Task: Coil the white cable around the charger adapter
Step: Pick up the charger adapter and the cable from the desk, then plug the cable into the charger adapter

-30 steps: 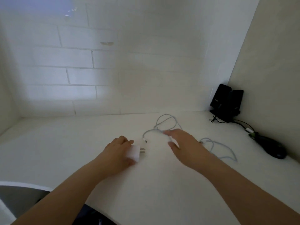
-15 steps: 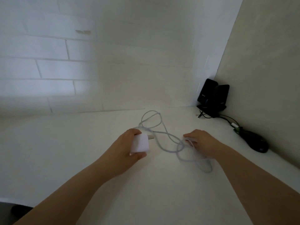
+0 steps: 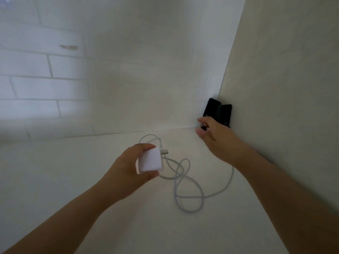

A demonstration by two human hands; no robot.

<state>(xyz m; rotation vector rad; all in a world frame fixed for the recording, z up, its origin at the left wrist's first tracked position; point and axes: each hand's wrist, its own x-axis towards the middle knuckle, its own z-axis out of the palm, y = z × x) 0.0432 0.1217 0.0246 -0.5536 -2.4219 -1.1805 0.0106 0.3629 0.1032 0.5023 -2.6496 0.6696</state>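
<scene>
My left hand [image 3: 128, 167] grips the white charger adapter [image 3: 150, 160] and holds it above the white tabletop, its metal prongs pointing right. The white cable [image 3: 189, 197] lies in loose loops on the table below and to the right of the adapter. One strand rises to the right and disappears behind my right forearm. My right hand [image 3: 213, 136] is raised near the back corner, fingers pinched on what looks like the cable's end. The end itself is too small and blurred to make out.
Two black speakers [image 3: 219, 112] stand in the back right corner, just behind my right hand. A white brick wall runs along the back of the table [image 3: 73, 171], and a beige panel closes off the right side.
My left hand lifted the adapter higher off the table. My right hand rose and moved back and to the right toward the speakers, drawing a cable strand out behind it.
</scene>
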